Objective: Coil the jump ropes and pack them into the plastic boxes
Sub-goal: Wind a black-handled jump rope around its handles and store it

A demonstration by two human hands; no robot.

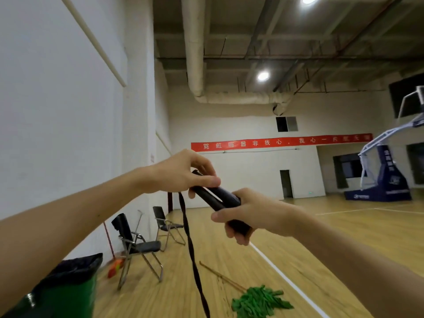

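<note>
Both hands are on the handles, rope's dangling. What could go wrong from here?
The rope hangs twisted on itself below the left hand, which pinches the handles; coiling it that way may leave kinks. Its lower part leaves the frame close to the mop and could snag there.

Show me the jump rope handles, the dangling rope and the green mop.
jump rope handles (223, 193), head view, bare middle stretch.
dangling rope (192, 251), head view, middle of the twisted cords.
green mop (259, 301), head view, its strip head.
</note>
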